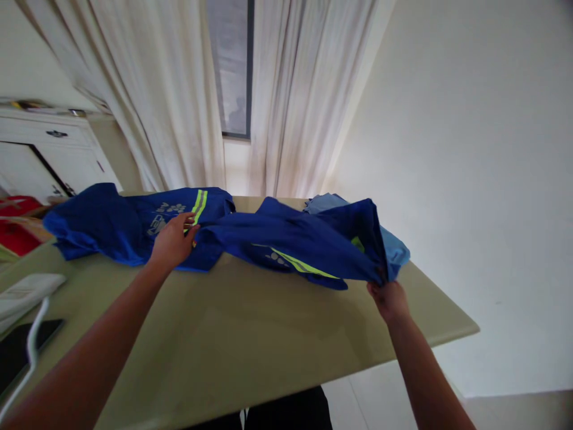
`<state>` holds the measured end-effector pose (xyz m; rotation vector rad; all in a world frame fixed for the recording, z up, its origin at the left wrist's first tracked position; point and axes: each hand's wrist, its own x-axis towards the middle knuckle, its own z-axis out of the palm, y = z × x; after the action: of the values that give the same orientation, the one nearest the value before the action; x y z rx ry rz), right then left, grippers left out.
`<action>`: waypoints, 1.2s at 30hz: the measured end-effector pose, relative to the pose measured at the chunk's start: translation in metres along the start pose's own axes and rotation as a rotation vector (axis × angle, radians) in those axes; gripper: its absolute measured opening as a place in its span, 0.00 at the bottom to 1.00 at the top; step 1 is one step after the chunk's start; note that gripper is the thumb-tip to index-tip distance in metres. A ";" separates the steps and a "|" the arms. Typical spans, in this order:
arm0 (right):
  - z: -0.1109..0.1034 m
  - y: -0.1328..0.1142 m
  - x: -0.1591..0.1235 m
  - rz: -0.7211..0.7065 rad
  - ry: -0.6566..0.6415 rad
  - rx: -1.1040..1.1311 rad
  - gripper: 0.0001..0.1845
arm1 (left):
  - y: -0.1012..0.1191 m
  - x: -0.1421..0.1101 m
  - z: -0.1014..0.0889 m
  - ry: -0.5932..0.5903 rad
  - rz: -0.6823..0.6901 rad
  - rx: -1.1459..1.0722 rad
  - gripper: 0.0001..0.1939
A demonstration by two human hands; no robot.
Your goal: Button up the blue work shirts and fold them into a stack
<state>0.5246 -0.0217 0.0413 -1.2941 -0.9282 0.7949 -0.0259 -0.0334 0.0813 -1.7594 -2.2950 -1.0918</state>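
One blue reflective-striped garment (pixel 295 233), left end pinched by left hand (pixel 174 240), right end by right hand (pixel 388 298); apparently a spreading step; next calls for even tension.

Blue garment (pixel 290 233), yellow stripe, pale print, creased, stretched sideways over the table (pixel 268 346), right end bunched

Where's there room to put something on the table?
Bare tabletop lies between the left forearm and right forearm, in front of the blue garments, and at the right corner. The back is crowded with garments and light-blue cloth; the left with a dark slab and white cable.
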 end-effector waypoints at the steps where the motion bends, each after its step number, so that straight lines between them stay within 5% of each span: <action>1: 0.000 0.009 -0.007 0.040 0.000 -0.014 0.16 | 0.000 -0.011 0.000 0.067 0.028 -0.017 0.22; 3: -0.002 0.029 -0.028 0.169 0.007 -0.015 0.23 | 0.003 -0.044 0.008 0.109 0.111 -0.082 0.21; 7: -0.006 0.051 -0.060 0.254 -0.016 -0.083 0.32 | 0.018 -0.105 0.045 -0.223 0.366 -0.137 0.27; 11: 0.000 0.045 -0.076 0.188 -0.064 -0.112 0.33 | 0.021 -0.113 0.086 -0.358 0.331 0.020 0.40; 13: 0.001 0.040 -0.093 0.132 -0.227 -0.135 0.30 | 0.019 -0.102 0.101 -0.409 0.271 0.023 0.40; 16: -0.004 0.031 -0.132 0.047 -0.688 -0.264 0.24 | 0.017 -0.080 0.111 -0.461 0.158 0.011 0.41; 18: -0.009 0.024 -0.157 0.013 -0.992 -0.467 0.23 | 0.019 -0.069 0.111 -0.517 0.082 0.026 0.37; 20: -0.013 0.020 -0.176 -0.022 -1.150 -0.694 0.24 | 0.026 -0.067 0.106 -0.558 0.051 -0.051 0.28; 23: -0.013 0.024 -0.193 -0.055 -1.083 -0.923 0.30 | 0.050 -0.079 0.093 -0.319 0.087 -0.304 0.22; 26: -0.004 0.042 -0.199 -0.181 -1.034 -0.988 0.37 | 0.086 -0.093 0.087 -0.073 0.322 -0.339 0.27; 28: 0.009 0.053 -0.190 -0.395 -1.056 -0.956 0.37 | 0.108 -0.090 0.092 -0.116 0.526 -0.241 0.29; 30: 0.024 0.055 -0.166 -0.596 -0.995 -0.888 0.33 | 0.122 -0.070 0.098 -0.175 0.633 -0.160 0.17; 33: 0.034 0.038 -0.116 -0.580 -0.661 -0.779 0.29 | 0.120 -0.031 0.085 -0.102 0.601 -0.197 0.11; 36: 0.012 0.017 -0.090 -0.403 -0.349 -0.572 0.18 | 0.085 -0.037 0.039 0.267 0.458 -0.296 0.07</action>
<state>0.4756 -0.0950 0.0147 -1.3989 -1.7250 0.4511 0.0742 -0.0341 0.0779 -1.9532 -1.5361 -1.5033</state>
